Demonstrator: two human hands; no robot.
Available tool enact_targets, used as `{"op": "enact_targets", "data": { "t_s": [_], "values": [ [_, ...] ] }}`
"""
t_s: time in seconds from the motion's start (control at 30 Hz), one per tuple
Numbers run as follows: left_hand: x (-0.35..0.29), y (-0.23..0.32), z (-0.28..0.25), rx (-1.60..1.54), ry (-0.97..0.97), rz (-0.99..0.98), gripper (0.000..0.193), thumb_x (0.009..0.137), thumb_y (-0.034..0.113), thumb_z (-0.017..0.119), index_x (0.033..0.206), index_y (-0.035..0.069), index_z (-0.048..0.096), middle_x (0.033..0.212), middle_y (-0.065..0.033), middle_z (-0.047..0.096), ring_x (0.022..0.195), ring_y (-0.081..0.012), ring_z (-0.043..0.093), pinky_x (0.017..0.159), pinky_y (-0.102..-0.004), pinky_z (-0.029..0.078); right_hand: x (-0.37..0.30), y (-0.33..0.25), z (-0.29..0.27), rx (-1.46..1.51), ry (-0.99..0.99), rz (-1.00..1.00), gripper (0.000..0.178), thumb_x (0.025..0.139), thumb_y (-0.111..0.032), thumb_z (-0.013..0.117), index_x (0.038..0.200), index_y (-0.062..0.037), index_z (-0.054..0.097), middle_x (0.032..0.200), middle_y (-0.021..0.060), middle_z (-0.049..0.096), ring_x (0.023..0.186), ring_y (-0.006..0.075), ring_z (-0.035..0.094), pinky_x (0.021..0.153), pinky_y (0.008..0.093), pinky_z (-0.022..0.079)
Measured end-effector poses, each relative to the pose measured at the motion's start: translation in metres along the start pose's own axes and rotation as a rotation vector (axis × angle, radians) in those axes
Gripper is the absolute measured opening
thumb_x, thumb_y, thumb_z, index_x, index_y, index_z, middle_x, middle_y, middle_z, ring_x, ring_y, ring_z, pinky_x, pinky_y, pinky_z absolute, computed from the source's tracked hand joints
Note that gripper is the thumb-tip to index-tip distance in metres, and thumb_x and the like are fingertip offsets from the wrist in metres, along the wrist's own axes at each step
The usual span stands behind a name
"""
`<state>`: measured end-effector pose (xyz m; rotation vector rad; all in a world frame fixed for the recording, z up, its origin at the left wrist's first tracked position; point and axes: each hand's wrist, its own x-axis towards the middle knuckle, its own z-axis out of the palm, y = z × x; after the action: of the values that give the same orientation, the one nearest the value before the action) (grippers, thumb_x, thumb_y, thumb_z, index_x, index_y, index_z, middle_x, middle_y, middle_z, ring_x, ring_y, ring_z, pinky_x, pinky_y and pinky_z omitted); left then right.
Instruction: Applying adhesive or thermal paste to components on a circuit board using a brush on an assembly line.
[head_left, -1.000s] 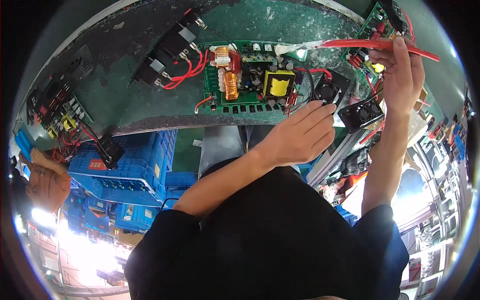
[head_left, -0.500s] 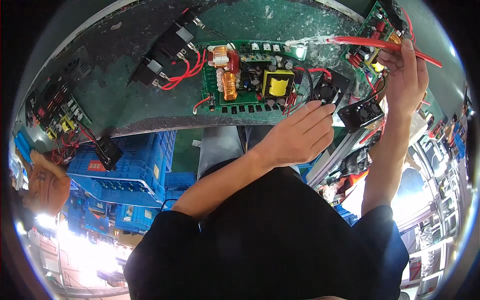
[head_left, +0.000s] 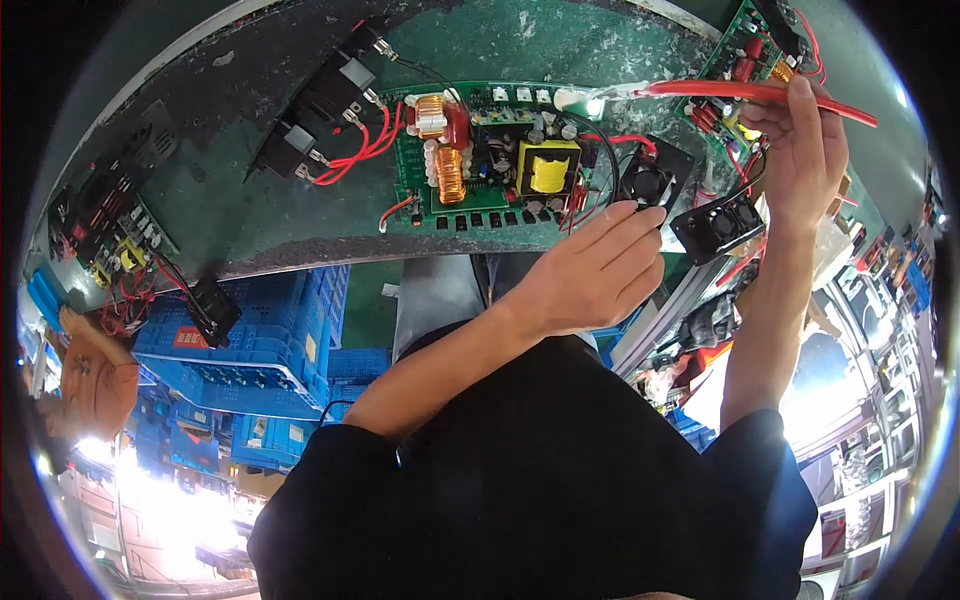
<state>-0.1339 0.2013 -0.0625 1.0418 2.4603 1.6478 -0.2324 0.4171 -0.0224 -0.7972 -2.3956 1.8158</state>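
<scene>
My right hand (head_left: 800,165) is closed round a long red stick (head_left: 735,91), held nearly level. Its whitish, smeared end points left and reaches the upper right corner of a green circuit board (head_left: 480,205), beside a white patch (head_left: 580,102). On that board are copper coils (head_left: 451,176) and a yellow transformer (head_left: 549,172). My left hand (head_left: 595,270) has its fingertips at the near edge of a small black fan (head_left: 645,182), which is wired to the board; the thumb is hidden. Red wires join the board to a black panel (head_left: 312,115) with sockets.
Another black fan (head_left: 718,226) hangs at the bench edge, below a second circuit board (head_left: 745,65). A further board (head_left: 125,225) lies far left on the green bench (head_left: 225,130). Blue crates (head_left: 240,350) stand below it. A person in orange (head_left: 98,375) is at the left.
The stick has shifted slightly left, its pale end now over the board's corner. The boards and fans appear a little further left in view. My left hand has barely moved.
</scene>
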Motion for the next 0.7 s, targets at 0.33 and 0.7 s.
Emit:
{"op": "enact_targets", "data": {
  "t_s": [0.33, 0.7],
  "values": [
    [-0.001, 0.0, -0.005, 0.039, 0.003, 0.007, 0.014, 0.07, 0.012, 0.06, 0.081, 0.004, 0.059, 0.095, -0.0094, 0.059, 0.109, -0.0272, 0.057, 0.098, -0.041, 0.044, -0.003, 0.0, 0.0, 0.07, 0.163, -0.032, 0.026, 0.095, -0.015, 0.052, 0.105, 0.0089, 0.055, 0.088, 0.0185, 0.065, 0.075, 0.0266, 0.067, 0.076, 0.0377, 0.056],
    [0.085, 0.01, -0.021, -0.008, -0.054, -0.143, 0.027, 0.063, 0.02, 0.064, 0.08, 0.0, 0.061, 0.083, -0.0146, 0.058, 0.078, -0.0319, 0.061, 0.068, -0.041, 0.051, -0.05, -0.035, -0.077, 0.502, 0.477, -0.065, 0.026, 0.097, -0.013, 0.046, 0.108, 0.0087, 0.054, 0.106, 0.0204, 0.06, 0.104, 0.0292, 0.058, 0.095, 0.0387, 0.047]
  ]
}}
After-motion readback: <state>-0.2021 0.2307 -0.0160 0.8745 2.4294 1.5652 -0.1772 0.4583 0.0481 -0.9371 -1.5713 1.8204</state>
